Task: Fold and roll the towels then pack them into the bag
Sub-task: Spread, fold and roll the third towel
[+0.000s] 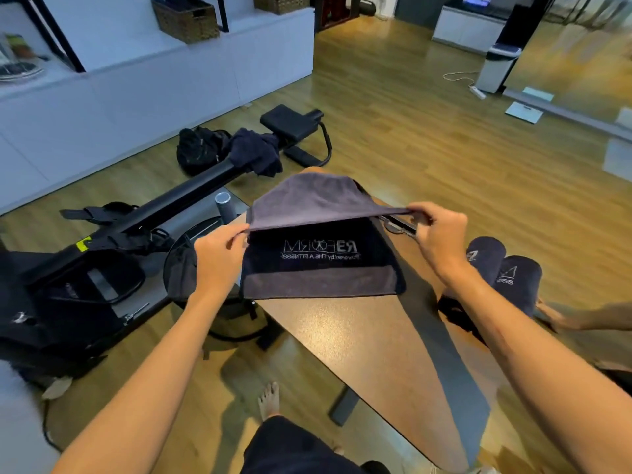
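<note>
The near half of the surface (359, 336) lies bare, open to a hand. Two rolled towels (502, 268) crowd its right edge. A rowing machine (136, 220) blocks the floor just left; floor (444, 131) beyond lies open.

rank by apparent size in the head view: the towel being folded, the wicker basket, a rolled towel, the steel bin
1. towel
2. wicker basket
3. rolled towel and steel bin: look alike, not ranked.
The basket and bin are far off, so true sizes are unsure.
</note>
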